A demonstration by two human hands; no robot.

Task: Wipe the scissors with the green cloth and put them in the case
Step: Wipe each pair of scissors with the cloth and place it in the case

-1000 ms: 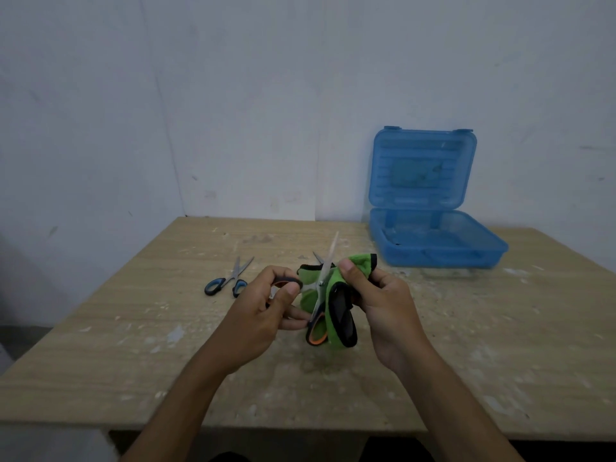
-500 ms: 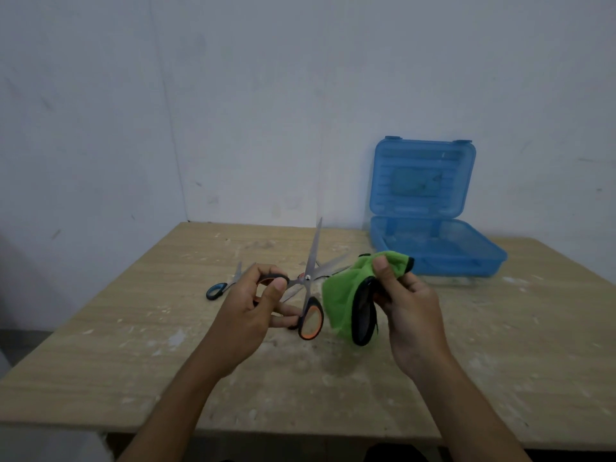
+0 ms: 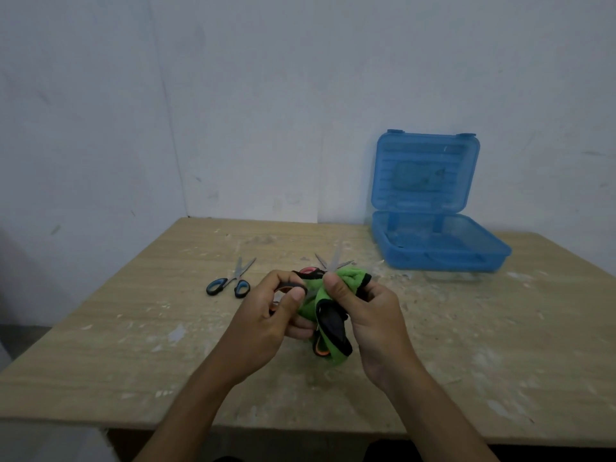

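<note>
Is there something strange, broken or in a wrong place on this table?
Nothing broken or spilled. The table is scuffed with pale paint-like marks. The blue-handled scissors lie open on it. The blue case stands open at the back right, ready.

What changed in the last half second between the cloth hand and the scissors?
The right hand brought the green cloth back onto the orange-handled scissors, closing the gap. The left hand kept gripping their handle. Blue-handled scissors and open case stayed put.
</note>
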